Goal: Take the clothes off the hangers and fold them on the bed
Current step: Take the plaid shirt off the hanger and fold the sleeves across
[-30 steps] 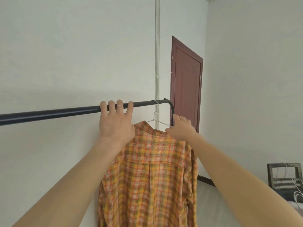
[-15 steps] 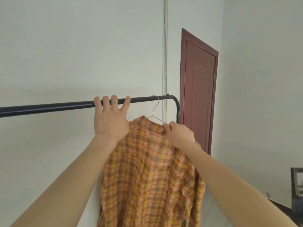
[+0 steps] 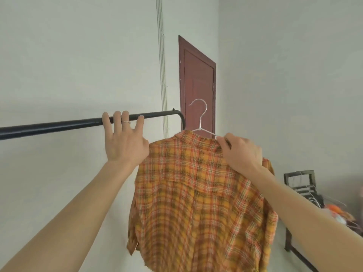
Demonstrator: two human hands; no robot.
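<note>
Head view: the left hand [image 3: 125,142] reaches up to a black rail [image 3: 59,125] that runs in from the left edge and bends down at its right end. Its four fingers are spread and nearly straight, laid across the front of the rail, with the tips showing just above it. The thumb is not round the rail. A thin ring [image 3: 126,122] sits on one finger.

The right hand [image 3: 241,152] is curled, and thumb and forefinger pinch the right shoulder wire of a white wire hanger [image 3: 200,118], with some cloth under the fingers. The hanger's hook is free: it stands in the air to the right of the rail's bend and above it, in front of a dark red door [image 3: 198,85], touching nothing.

An orange plaid shirt [image 3: 196,193] is on the hanger, back toward the camera. It hangs between the two forearms, tilted, with its collar just below the rail's bent end and its left shoulder just beside the left palm. The frayed hem is near the bottom edge, and the cloth looks slightly blurred.

Behind are pale walls and a white conduit [image 3: 162,65] running down the wall left of the door. At the right edge stands a dark frame [image 3: 300,181] with loose wire hangers beside it, and something orange [image 3: 334,209], too blurred to name.
</note>
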